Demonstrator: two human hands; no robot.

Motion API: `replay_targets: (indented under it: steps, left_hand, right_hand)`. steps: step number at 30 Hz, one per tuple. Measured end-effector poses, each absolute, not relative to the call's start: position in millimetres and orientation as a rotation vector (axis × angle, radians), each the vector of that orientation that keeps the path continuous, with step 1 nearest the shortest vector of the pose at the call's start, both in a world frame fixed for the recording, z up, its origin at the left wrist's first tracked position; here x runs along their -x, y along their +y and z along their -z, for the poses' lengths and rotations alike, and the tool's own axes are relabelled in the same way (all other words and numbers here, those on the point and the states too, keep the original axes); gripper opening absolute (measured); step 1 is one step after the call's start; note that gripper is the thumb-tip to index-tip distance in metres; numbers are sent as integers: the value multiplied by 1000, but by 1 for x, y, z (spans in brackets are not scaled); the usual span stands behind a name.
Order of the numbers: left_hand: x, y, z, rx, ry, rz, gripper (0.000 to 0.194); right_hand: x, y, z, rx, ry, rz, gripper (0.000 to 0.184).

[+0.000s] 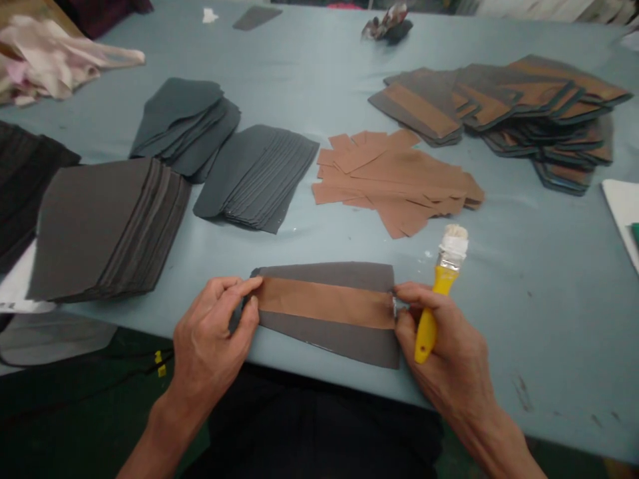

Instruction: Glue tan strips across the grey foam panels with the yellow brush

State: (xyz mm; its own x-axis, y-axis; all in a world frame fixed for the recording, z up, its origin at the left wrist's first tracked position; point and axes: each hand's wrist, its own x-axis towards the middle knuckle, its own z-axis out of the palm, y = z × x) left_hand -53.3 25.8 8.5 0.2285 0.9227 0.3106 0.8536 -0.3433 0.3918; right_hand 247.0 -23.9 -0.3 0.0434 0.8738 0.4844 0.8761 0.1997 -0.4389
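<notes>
Looking at the left grip (pixel 212 326), what is it doing?

It is closed. The thumb and fingers pinch one end of a gray piece (pixel 324 349), and a brown strip (pixel 324 303) lies across the middle of that piece.

And the right grip (pixel 444 346)?

That one is closed too, around the yellow handle of a brush (pixel 426 326). Its fingertips also press the other end of the gray piece. (That is two jobs for one hand!) The white, crusty bristles (pixel 455 233) point up and away from the piece.

Where does the gray piece lie?

Flat on the pale blue tabletop (pixel 539 319), between the two hands and close to the near edge.

What could go wrong?

The brown strip could slide and sit crooked if one hand pulls harder than the other. The brush could tip over and leave a white mark on the gray. The piece could slip off the near edge if it gets pushed that way.

How do the arms sit?

Both wrists bend, and both forearms reach in over the near edge. Farther off lie stacks of gray pieces (pixel 254 176), a heap of brown strips (pixel 394 179), and a pile of gray pieces with brown strips (pixel 499 100).
</notes>
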Motion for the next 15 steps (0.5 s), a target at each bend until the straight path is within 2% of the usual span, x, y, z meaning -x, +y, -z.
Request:
replay_targets:
  steps: [6, 15]
  left_hand:
    - [54, 25, -9, -2336, 1702, -738, 28]
    - [54, 25, -8, -2342, 1726, -740, 30]
  right_hand:
    - [-246, -25, -4, 1676, -1674, -41, 18]
    - [-244, -31, -6, 1613, -1750, 82, 17]
